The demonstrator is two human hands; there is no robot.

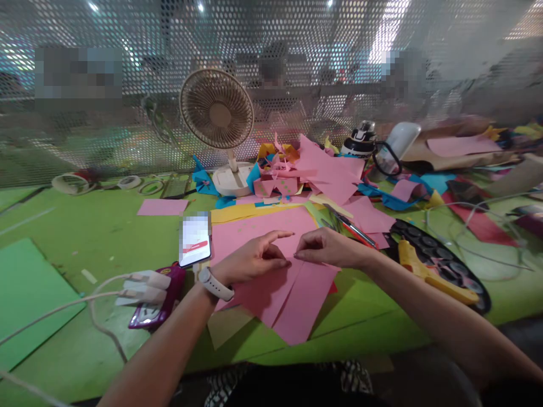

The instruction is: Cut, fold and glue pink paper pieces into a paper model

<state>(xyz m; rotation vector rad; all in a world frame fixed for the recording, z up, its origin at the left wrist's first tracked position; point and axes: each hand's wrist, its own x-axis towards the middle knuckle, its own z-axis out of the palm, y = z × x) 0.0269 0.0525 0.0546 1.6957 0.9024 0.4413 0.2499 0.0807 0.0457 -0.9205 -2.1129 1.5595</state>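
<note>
My left hand point(258, 257), with a white watch point(215, 284) on its wrist, rests over pink paper sheets; its index finger is stretched out and apart from the thumb. Close to its fingertips, my right hand point(324, 247) has thumb and fingers pinched together at the upper end of a pink paper piece point(307, 299). A narrow gap separates this piece from the pink paper point(267, 299) on its left. Larger pink sheets point(229, 237) lie beneath, over yellow paper point(237, 213). The fingers hide the exact spot of the pinch.
A phone point(195, 249) and a purple power strip point(159, 302) with white plugs lie at left. Behind stand a fan point(218, 113) and crumpled paper pieces point(280, 169). To the right are a pen point(354, 227), a yellow glue gun point(432, 274) on a black tray point(483, 294), and cables.
</note>
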